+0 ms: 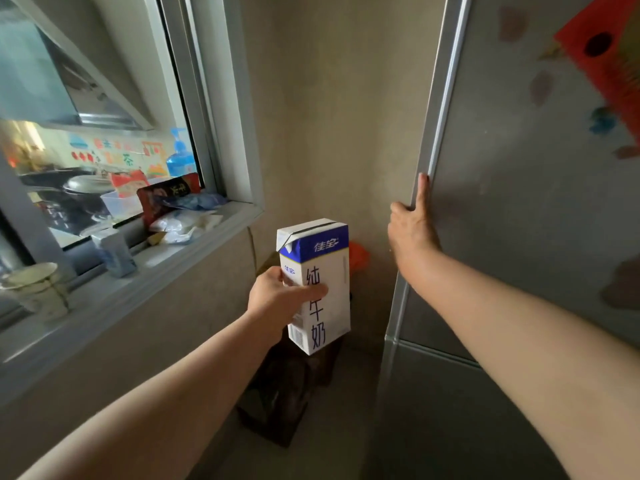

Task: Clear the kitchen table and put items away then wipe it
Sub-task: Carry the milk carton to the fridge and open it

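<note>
My left hand (277,297) holds a white and blue milk carton (323,268) upright in the middle of the view, fingers wrapped round its left side. My right hand (412,226) grips the left edge of the grey fridge door (519,188), with the thumb pointing up along the edge and the fingers hidden behind it. The door looks closed or barely ajar; I cannot tell which. The kitchen table is out of view.
A window sill (166,258) on the left carries a small carton (116,252), snack bags (166,199) and a bowl (33,275). A dark wooden stool (287,393) stands on the floor below the carton. An orange object (358,254) sits in the corner. Stickers and a red paper (609,60) cover the fridge.
</note>
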### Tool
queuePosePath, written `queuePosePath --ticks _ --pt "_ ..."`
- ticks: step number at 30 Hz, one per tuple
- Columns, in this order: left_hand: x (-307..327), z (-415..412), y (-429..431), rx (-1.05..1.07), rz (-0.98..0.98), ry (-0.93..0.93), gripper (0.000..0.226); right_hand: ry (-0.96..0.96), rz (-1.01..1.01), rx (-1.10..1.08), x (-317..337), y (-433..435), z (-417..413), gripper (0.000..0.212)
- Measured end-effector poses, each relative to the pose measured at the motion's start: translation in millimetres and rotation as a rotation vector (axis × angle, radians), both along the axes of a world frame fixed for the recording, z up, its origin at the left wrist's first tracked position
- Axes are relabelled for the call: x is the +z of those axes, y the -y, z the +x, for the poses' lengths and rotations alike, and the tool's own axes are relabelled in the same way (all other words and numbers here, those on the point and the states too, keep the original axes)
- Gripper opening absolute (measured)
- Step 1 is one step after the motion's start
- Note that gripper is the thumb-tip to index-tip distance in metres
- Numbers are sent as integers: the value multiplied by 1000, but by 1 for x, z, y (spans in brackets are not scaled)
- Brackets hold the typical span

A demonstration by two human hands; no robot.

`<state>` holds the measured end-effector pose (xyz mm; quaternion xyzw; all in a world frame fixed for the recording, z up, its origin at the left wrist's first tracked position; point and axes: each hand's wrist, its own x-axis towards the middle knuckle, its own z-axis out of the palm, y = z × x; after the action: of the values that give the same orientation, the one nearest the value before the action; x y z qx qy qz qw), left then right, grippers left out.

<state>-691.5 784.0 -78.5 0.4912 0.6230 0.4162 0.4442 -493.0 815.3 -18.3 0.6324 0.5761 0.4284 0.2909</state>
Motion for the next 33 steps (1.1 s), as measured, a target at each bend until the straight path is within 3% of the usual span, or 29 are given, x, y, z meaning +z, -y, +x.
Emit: queuePosePath --ticks 4,9,14,17,19,24,33 --pt "0 -13 -3 -71 -8 -31 52 -54 57 13 -8 7 -8 39" --pt "2 -19 -5 -153 -1 -79 51 -209 147 244 -21 58 -2 31" --pt "6 -19 7 -227 11 -70 50 -294 318 261 -38 95 -6 79" --pt "7 -23 19 -274 23 -63 47 -312 383 194 -43 115 -15 91" --pt "8 -26 28 -313 32 -61 47 -290 386 134 -42 131 -21 82" --pt "10 -39 51 -399 50 -69 48 -282 285 96 -36 172 -34 35" --pt "15 -45 80 -470 58 -53 46 -421 415 197 -42 224 -41 19"
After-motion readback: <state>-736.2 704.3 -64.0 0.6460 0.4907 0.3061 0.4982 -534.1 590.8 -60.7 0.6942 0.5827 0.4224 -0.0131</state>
